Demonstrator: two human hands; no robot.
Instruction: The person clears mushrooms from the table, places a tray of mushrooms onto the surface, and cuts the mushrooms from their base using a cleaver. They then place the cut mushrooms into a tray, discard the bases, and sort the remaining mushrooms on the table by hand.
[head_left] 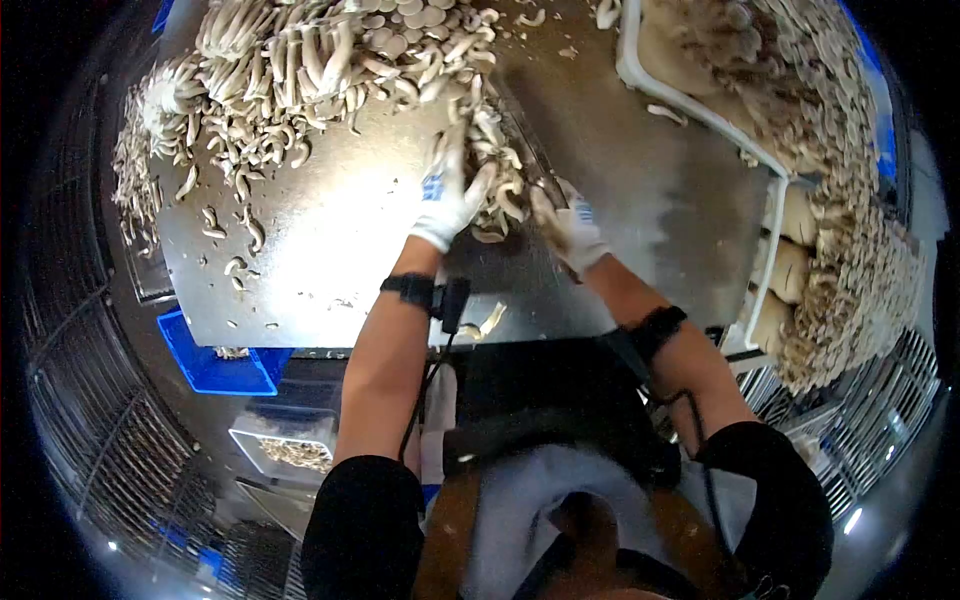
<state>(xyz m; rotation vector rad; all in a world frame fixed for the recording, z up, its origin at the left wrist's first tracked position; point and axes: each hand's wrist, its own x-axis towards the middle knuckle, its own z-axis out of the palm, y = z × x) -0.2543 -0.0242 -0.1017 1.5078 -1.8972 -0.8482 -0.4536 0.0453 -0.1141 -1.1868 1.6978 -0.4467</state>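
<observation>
My left hand (448, 190), in a white glove with a blue print, reaches forward with its fingers stretched out and thumb apart. It lies against the left side of a strip of loose mushrooms (508, 192), and its fingers are slightly blurred. On the other side of that strip, my right hand (570, 222), gloved the same way, is closed around a knife (528, 130). The long dark blade points away from me and slants left, close along the mushrooms. A heap of pale mushroom stems (310, 60) and cut pieces spreads beyond my left hand.
The metal table (640, 200) carries scattered mushroom pieces. At right stands a white-rimmed tray (700, 115) with whole mushroom clusters (860, 270) piled about it. Below the table's left edge are a blue bin (220, 370) and a clear tub (285, 440) with trimmings.
</observation>
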